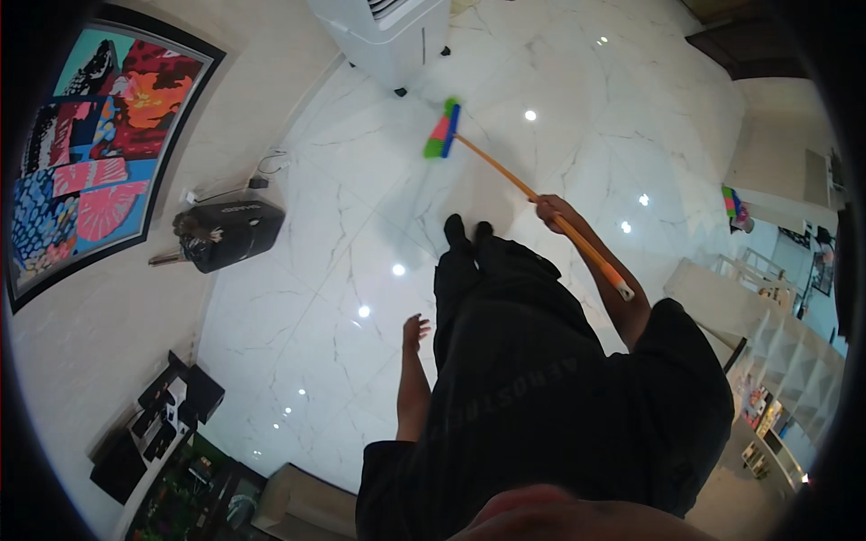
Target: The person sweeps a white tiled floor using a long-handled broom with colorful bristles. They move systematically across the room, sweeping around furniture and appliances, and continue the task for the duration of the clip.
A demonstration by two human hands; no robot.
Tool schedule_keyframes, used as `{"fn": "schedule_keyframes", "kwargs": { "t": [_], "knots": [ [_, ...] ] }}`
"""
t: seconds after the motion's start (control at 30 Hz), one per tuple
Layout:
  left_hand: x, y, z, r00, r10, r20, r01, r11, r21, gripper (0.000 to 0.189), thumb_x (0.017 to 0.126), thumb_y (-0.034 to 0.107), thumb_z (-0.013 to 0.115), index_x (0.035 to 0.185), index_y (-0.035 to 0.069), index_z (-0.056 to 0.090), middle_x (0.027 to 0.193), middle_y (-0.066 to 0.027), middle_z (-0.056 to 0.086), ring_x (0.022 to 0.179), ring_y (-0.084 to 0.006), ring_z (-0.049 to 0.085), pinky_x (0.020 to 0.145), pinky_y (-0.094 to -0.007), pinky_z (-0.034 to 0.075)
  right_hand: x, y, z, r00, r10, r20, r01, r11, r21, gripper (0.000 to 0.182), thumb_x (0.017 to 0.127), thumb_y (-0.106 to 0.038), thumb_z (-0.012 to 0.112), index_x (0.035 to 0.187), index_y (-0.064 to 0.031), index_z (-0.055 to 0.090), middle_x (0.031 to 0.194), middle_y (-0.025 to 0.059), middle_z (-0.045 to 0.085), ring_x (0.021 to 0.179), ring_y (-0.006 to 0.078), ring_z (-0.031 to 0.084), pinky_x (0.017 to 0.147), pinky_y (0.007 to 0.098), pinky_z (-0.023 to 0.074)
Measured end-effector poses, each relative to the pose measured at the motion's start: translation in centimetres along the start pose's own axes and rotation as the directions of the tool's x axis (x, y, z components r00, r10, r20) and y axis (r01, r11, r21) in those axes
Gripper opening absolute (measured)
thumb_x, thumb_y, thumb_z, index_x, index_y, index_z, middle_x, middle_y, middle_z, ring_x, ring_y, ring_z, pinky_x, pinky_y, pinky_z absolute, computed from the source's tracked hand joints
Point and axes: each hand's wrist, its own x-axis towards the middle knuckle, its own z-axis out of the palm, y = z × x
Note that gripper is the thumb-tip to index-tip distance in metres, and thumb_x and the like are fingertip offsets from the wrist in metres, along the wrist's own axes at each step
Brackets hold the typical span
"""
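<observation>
My right hand (556,211) is closed around the orange handle of a broom (504,169), partway along it. The handle's white end lies along my right forearm. The broom's blue head with green and pink bristles is at the upper middle, over the glossy white marble-patterned floor (325,250), in front of my feet. Whether the bristles touch the floor I cannot tell. My left hand (416,331) hangs at my left side, fingers apart, holding nothing.
A white wheeled appliance (399,47) stands beyond the broom head. Along the left wall are a black speaker-like box (233,233), a framed painting (162,155) above it and black equipment (162,419). A beige seat (304,504) is at the lower left, a light cabinet (703,291) at the right.
</observation>
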Motion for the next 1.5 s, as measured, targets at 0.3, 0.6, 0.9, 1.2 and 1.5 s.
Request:
{"fn": "schedule_keyframes", "kwargs": {
  "t": [0.3,0.6,0.9,1.2,1.5],
  "knots": [
    [2.0,10.7,1.9,0.966,0.255,0.025,-0.253,0.965,-0.068,0.04,0.084,0.033,0.04,0.115,0.008,0.043,0.095,-0.0105,0.057,0.075,-0.0185,0.057,0.065,-0.0301,0.043,-8.5,3.2,-1.7,0.964,-0.152,-0.218,0.237,0.863,0.447,0.015,0.083,-0.01,0.047,0.072,-0.0071,0.038,0.05,-0.0029,0.032,0.037,0.0035,0.028,0.03,0.0139,0.0245],
    [3.3,10.1,1.3,0.976,0.199,0.094,-0.21,0.97,0.126,0.041,0.083,0.033,0.04,0.117,0.011,0.043,0.096,-0.0093,0.058,0.076,-0.0188,0.057,0.065,-0.0312,0.043,-14.6,6.1,0.4,1.0,0.006,-0.003,-0.004,0.891,0.454,0.023,0.087,-0.011,0.041,0.109,-0.0085,0.038,0.054,-0.0028,0.031,0.037,0.0025,0.026,0.026,0.0141,0.0232],
    [1.0,10.1,4.1,0.996,0.085,0.03,-0.09,0.957,0.277,0.04,0.083,0.03,0.04,0.118,0.01,0.042,0.094,-0.0078,0.059,0.07,-0.0173,0.057,0.061,-0.0304,0.043,-7.6,5.3,-4.1,0.969,0.247,0.011,-0.24,0.932,0.273,0.008,0.086,-0.011,0.042,0.09,-0.0041,0.042,0.055,-0.0023,0.034,0.039,0.0037,0.03,0.028,0.0151,0.0228],
    [-0.6,12.8,12.9,0.976,0.201,0.088,-0.219,0.919,0.328,0.044,0.083,0.034,0.04,0.119,0.008,0.041,0.096,-0.009,0.057,0.075,-0.0168,0.056,0.064,-0.0292,0.043,-16.5,-1.9,-20.1,0.996,0.024,-0.084,-0.039,0.984,-0.176,0.018,0.081,-0.015,0.04,0.064,-0.0074,0.043,0.048,0.0016,0.029,0.036,0.0072,0.029,0.03,0.0232,0.0167],
    [-1.1,17.1,20.2,0.871,0.403,0.281,-0.49,0.668,0.561,0.033,0.085,0.026,0.043,0.108,0.005,0.05,0.092,-0.0081,0.058,0.077,-0.0143,0.056,0.066,-0.025,0.043,-20.2,-11.9,-16.9,0.654,-0.552,-0.517,0.222,0.794,-0.566,0.015,0.078,-0.005,0.048,0.066,-0.0049,0.039,0.046,-0.001,0.031,0.034,0.0063,0.028,0.029,0.0204,0.022]
  ]
}}
